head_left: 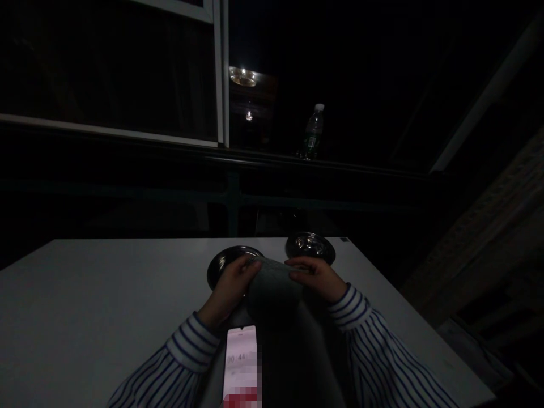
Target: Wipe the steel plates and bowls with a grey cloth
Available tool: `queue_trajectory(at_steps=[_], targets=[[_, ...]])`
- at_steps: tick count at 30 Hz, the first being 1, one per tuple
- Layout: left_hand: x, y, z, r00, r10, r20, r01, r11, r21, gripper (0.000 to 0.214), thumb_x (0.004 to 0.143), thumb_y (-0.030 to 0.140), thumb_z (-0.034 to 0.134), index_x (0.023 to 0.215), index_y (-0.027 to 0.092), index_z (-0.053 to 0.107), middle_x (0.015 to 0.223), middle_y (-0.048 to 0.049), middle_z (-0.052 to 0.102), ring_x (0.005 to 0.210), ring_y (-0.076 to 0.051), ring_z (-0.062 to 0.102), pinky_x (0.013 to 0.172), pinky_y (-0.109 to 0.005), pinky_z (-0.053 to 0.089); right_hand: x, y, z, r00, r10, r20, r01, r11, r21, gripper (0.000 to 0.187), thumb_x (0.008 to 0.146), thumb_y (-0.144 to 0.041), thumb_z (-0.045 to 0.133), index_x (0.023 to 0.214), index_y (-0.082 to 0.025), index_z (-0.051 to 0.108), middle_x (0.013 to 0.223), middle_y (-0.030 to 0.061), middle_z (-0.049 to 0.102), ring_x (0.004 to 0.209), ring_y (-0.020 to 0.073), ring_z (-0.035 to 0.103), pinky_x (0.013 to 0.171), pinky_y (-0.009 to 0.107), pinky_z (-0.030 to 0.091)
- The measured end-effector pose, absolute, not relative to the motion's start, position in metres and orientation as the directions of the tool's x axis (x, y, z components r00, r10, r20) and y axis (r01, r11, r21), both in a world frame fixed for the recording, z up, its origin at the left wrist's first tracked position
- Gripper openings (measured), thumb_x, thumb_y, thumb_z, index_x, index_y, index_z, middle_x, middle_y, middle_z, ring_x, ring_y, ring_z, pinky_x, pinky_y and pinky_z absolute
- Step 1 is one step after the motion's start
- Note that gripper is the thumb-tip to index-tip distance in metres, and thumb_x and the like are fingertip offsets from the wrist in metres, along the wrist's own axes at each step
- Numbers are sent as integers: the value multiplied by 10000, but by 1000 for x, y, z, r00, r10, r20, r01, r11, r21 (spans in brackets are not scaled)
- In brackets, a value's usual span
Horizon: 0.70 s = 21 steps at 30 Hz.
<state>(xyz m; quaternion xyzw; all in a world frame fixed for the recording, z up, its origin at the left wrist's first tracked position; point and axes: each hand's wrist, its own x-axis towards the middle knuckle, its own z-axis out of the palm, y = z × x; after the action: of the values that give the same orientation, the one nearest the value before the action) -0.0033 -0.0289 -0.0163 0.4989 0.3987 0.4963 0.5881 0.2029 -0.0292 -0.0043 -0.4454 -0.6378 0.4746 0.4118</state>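
Note:
A grey cloth point(275, 283) lies on the white table point(106, 294) and runs back toward me. My left hand point(232, 289) grips its far left edge with fingers curled. On the far right edge, my right hand point(317, 276) has its fingers closed on the cloth. Both sleeves are white with dark stripes. A dark round dish point(223, 263) sits under and behind my left hand. A second dark dish point(310, 246) stands just beyond my right hand.
A lit phone point(241, 362) showing a timer lies near the table's front edge, between my forearms. A plastic water bottle point(313, 131) stands on a ledge past the table. The room is very dark, with a window frame point(221, 73) behind.

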Motion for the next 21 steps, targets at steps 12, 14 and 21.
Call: queue_trajectory(at_steps=[12, 14, 21], targets=[[-25, -28, -20, 118, 993, -16, -217, 42, 975, 541, 703, 376, 654, 1164, 130, 514, 936, -109, 691, 869, -237, 642, 746, -331, 483, 156, -20, -23, -182, 975, 131, -110, 113, -987, 425, 619, -483, 689, 884, -172, 574, 764, 29, 660, 724, 194, 622, 707, 331, 482], [-30, -32, -20, 215, 973, -81, -220, 129, 967, 733, 622, 267, 739, 1267, 146, 412, 920, -111, 698, 837, -249, 658, 750, -368, 495, 155, -18, -22, -152, 978, 140, -118, 122, -985, 395, 620, -472, 690, 855, -178, 571, 753, 22, 654, 728, 195, 616, 695, 321, 479], [-31, -33, -22, 234, 971, -54, -298, 124, 946, 779, 557, 209, 769, 1247, 152, 412, 966, -113, 697, 879, -263, 654, 774, -383, 503, 145, -28, -18, -185, 970, 159, -210, 119, -970, 478, 675, -478, 633, 1064, -219, 535, 968, 36, 648, 898, 219, 607, 779, 334, 480]])
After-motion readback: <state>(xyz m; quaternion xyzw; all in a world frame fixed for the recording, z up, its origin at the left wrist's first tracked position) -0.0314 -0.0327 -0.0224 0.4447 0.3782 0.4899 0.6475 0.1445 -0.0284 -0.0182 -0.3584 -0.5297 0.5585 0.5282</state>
